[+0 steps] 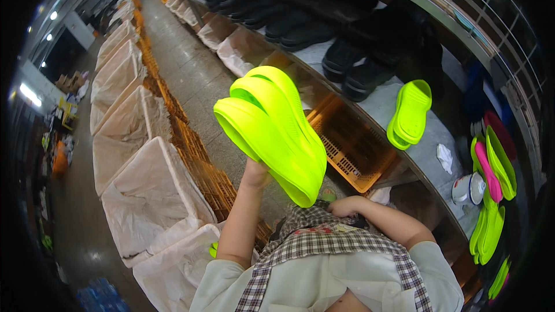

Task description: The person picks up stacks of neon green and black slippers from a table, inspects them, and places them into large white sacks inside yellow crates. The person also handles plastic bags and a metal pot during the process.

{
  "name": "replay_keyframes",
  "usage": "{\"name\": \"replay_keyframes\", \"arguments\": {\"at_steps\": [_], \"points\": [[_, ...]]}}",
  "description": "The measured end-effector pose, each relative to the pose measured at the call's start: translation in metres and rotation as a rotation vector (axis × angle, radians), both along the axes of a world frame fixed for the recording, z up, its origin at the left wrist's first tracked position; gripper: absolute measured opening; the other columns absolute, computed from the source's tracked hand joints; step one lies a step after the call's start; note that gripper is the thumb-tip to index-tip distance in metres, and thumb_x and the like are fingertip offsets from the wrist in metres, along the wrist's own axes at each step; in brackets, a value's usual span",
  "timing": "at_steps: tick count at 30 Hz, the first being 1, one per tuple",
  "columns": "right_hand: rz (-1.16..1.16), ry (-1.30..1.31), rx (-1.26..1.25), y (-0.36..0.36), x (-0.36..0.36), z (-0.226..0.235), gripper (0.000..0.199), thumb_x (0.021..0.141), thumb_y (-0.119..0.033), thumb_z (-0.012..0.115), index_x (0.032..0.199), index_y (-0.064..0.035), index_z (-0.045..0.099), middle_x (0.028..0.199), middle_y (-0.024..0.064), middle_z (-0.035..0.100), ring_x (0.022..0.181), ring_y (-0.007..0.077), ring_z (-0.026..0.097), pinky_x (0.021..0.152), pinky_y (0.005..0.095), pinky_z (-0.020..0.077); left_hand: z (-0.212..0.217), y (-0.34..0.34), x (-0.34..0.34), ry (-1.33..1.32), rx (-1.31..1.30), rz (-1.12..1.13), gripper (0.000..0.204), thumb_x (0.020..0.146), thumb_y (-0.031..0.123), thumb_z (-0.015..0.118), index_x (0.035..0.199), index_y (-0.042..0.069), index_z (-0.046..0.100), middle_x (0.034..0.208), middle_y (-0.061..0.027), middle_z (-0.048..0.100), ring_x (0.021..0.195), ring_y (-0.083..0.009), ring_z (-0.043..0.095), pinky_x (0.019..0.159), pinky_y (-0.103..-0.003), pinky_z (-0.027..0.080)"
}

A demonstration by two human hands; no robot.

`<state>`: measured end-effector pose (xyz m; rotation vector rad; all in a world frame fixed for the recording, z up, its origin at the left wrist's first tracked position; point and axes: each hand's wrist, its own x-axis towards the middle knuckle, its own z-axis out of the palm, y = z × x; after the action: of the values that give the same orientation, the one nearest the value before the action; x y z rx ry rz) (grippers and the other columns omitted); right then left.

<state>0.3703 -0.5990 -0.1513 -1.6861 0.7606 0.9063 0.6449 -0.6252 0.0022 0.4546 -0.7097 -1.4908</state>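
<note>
My left hand [254, 174] is raised in front of me and holds a stack of neon yellow-green foam clogs [272, 130], soles turned toward me. My right hand [342, 205] rests low against my checked apron, its fingers curled; whether it holds anything is hidden. One more neon yellow-green clog [410, 112] lies sole-up on the grey workbench [430, 138] to my right, apart from both hands.
An orange plastic crate [352, 144] stands under the bench. Bins lined with pale plastic bags [150, 190] and stacked orange crates run along the aisle on my left. Black clogs [300, 29] cover the far bench. Pink and green soles [491, 167] stand at right, beside a white cup [469, 188].
</note>
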Motion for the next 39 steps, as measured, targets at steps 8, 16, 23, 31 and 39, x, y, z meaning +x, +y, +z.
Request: {"name": "replay_keyframes", "arguments": {"at_steps": [8,16,23,31,39], "points": [[0.316,-0.110,-0.404,0.005,0.055,-0.021,0.027,0.087,-0.011,0.050,0.107,0.0032,0.060,0.100,0.0150,0.062,0.080,0.0255,0.061,0.063,0.0387,0.0465,0.015,0.028,0.023,-0.426,-0.065,0.125,0.073,0.060,0.014,0.084,0.124,0.005,0.050,0.117,-0.0068,0.058,0.107,-0.0216,0.056,0.091,-0.037,0.045],[-0.859,-0.829,-0.434,-0.076,0.052,0.156,0.023,0.090,-0.016,0.056,0.110,-0.0071,0.060,0.102,0.0040,0.062,0.090,0.0137,0.059,0.080,0.0278,0.0477,0.039,0.043,0.034,-0.665,-0.116,0.053,0.094,0.058,0.018,0.087,0.136,0.006,0.036,0.128,-0.0084,0.051,0.116,-0.0222,0.049,0.098,-0.038,0.039],[-0.931,-1.052,0.528,-0.104,0.079,0.255,0.062,0.094,-0.053,0.038,0.136,-0.0072,0.039,0.131,0.0112,0.048,0.117,0.0187,0.050,0.088,0.0339,0.0505,0.061,0.046,0.053,-1.230,-0.406,0.021,0.101,0.058,0.035,0.085,0.140,0.006,0.033,0.137,-0.0160,0.041,0.127,-0.0318,0.037,0.107,-0.042,0.027],[-0.694,-1.382,0.326,-0.080,0.088,0.239,0.076,0.081,-0.058,0.057,0.134,-0.0076,0.039,0.140,0.0118,0.036,0.130,0.0241,0.035,0.106,0.0401,0.0315,0.041,0.047,0.055,-1.325,-0.058,0.886,0.075,0.075,0.033,0.075,0.136,0.008,0.039,0.134,-0.0152,0.046,0.127,-0.0335,0.039,0.107,-0.045,0.030],[-1.084,-1.375,0.316,-0.056,0.110,0.218,0.055,0.085,-0.036,0.056,0.125,-0.0024,0.039,0.132,0.0147,0.038,0.131,0.0259,0.030,0.108,0.0382,0.0252,0.020,0.057,0.026,0.181,0.235,0.108,0.059,0.091,0.020,0.057,0.139,0.009,0.025,0.127,-0.0132,0.048,0.108,-0.0264,0.057,0.086,-0.038,0.053]]}}
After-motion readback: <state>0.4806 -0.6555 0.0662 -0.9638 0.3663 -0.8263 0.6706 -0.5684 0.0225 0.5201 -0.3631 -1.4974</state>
